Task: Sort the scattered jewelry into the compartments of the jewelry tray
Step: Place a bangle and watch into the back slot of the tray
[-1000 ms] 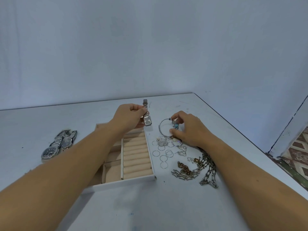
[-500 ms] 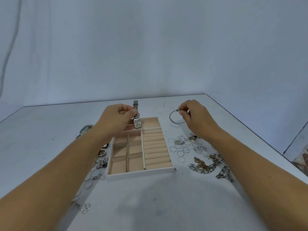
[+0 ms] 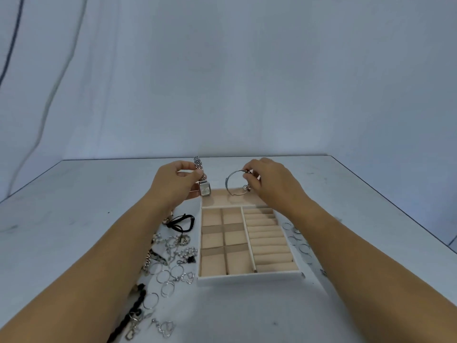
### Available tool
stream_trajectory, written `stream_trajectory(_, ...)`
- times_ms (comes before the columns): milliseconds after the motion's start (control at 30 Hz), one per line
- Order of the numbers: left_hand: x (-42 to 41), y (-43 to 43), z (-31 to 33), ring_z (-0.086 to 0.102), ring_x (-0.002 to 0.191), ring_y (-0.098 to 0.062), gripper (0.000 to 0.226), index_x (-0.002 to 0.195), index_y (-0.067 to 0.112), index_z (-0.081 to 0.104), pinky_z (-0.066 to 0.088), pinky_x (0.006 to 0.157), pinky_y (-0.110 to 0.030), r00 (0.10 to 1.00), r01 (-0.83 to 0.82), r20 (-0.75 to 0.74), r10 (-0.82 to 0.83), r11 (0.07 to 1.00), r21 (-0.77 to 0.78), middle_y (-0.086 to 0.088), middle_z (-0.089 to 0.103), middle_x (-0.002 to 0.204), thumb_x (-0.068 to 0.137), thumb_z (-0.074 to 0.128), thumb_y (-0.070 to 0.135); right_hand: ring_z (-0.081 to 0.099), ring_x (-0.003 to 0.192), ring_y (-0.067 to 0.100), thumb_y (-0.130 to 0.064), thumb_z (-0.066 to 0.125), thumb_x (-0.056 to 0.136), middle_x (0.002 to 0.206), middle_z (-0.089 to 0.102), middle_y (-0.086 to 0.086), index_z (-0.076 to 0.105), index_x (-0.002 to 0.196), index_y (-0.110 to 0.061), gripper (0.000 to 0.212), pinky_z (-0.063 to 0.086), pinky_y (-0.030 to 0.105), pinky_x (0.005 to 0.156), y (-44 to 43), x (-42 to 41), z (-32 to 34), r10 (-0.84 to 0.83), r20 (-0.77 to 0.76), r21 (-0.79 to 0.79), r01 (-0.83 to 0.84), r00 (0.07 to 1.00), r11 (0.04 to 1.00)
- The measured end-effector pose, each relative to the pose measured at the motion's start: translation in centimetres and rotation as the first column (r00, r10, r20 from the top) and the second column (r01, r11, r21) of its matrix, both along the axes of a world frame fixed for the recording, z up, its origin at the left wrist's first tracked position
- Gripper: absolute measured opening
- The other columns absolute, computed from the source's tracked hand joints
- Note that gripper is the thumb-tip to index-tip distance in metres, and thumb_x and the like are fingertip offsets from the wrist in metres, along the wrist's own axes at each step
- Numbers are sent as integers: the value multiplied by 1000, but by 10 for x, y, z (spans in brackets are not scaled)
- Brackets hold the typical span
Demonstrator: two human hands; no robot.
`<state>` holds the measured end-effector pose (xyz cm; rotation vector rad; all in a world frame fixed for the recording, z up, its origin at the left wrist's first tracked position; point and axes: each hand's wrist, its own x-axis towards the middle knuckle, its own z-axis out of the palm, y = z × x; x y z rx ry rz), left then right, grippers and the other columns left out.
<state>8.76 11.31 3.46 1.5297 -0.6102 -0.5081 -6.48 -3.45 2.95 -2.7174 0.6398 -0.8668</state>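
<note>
A white jewelry tray (image 3: 249, 277) with beige lining lies in the middle of the table, with square compartments on its left, ring rolls on its right and one long compartment at the far end. My left hand (image 3: 174, 181) pinches a silver watch (image 3: 204, 186) with a square face by its metal band, hanging over the tray's far left corner. My right hand (image 3: 269, 180) holds a silver bangle (image 3: 232, 183) with small charms just above the long far compartment.
Left of the tray lie loose silver rings (image 3: 165, 278), a black cord bracelet (image 3: 181, 222), pendants and a black braided cord (image 3: 131, 315). More rings (image 3: 296, 237) lie to the tray's right. The table's right edge runs diagonally; a blue-white wall stands behind.
My right hand has carried the bangle left from beside the tray to above its far compartment. The camera has turned left, so the tray sits more central. The watch stays in my left hand.
</note>
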Motion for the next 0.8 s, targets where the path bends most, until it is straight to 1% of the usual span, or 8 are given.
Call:
stream_trajectory(133, 7, 0, -2, 70, 72, -19, 11, 97, 11, 63, 59, 68, -28, 999, -4, -37, 4, 1000, -6, -9, 73, 90, 87, 66, 14, 55, 79, 15, -28, 52, 94, 95, 55, 1, 67, 95, -13, 21, 47, 32, 73, 1, 13, -2, -15, 79, -41, 18, 997, 999)
stream_trajectory(200, 10, -1, -4, 71, 77, -18, 9, 94, 15, 63, 58, 72, -30, 1000, 8, -19, -7, 1000, 5, -8, 73, 92, 87, 67, 17, 55, 77, 15, -27, 52, 94, 88, 55, -2, 67, 93, -14, 21, 47, 32, 74, -1, 15, -5, -1, 93, -48, 5, 996, 999)
stream_trajectory(300, 10, -5, -5, 72, 83, -18, 8, 94, 17, 64, 56, 80, -34, 999, 29, 13, -29, 999, 26, -5, 74, 93, 87, 67, 20, 51, 74, 12, -25, 54, 93, 84, 52, -6, 66, 98, -14, 17, 45, 29, 73, -6, 13, -13, 12, 138, -44, -6, 990, 999)
stream_trajectory(433, 7, -10, -7, 71, 77, -15, 7, 94, 18, 64, 56, 83, -34, 999, 34, 34, -36, 998, 46, -4, 74, 93, 87, 67, 20, 53, 71, 12, -24, 58, 92, 81, 61, -3, 66, 98, -15, 14, 47, 31, 71, -11, 11, -23, 33, 182, -48, -25, 983, 999)
stream_trajectory(567, 10, -12, -9, 71, 77, -18, 11, 97, 16, 65, 56, 82, -34, 999, 21, 46, -24, 998, 61, -6, 74, 92, 86, 68, 19, 48, 76, 9, -33, 55, 92, 77, 58, -16, 66, 98, -26, 14, 34, 24, 67, -12, 15, -26, -48, 164, -27, 53, 985, 998)
stream_trajectory(600, 10, -13, -11, 71, 76, -18, 12, 97, 15, 65, 57, 80, -34, 998, 21, 58, -25, 997, 72, -8, 74, 91, 86, 68, 18, 47, 77, 9, -34, 55, 92, 77, 58, -17, 66, 98, -27, 15, 32, 23, 67, -12, 16, -27, -66, 168, -35, 73, 984, 997)
stream_trajectory(700, 7, -14, -21, 69, 66, -15, 8, 92, 14, 66, 57, 72, -29, 983, 10, 178, -34, 991, 134, -10, 73, 82, 85, 69, 15, 47, 78, 10, -34, 54, 93, 81, 65, -12, 67, 99, -26, 16, 31, 23, 69, -13, 15, -29, -73, 177, -50, 83, 982, 995)
stream_trajectory(800, 5, -17, -27, 70, 67, -14, 6, 84, 24, 64, 56, 75, -30, 940, -17, 338, -43, 985, 172, -2, 73, 73, 83, 69, 19, 50, 78, 14, -33, 54, 93, 83, 67, -9, 67, 98, -24, 17, 34, 26, 70, -14, 14, -30, -68, 180, -65, 81, 981, 995)
